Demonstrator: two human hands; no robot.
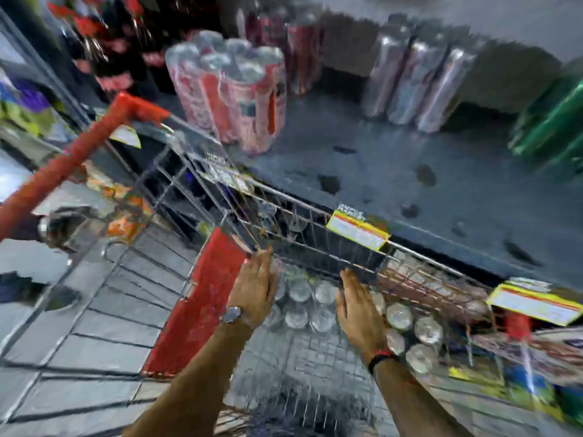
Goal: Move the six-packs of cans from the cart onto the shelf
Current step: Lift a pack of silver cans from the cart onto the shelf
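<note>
Dark shelf (394, 171) runs across top of view, picture blurred. 1 wrapped six-pack of red cans (233, 89) stands on shelf at left, silver cans (416, 83) further right, well apart. Wire cart (176, 184) with red handle sits against shelf edge. Inside cart, six-pack (303, 305) lies between both hands. Left hand (255, 291) flat against its left side, right hand (359, 307) on its right side, fingers straight, grip not closed.
</note>
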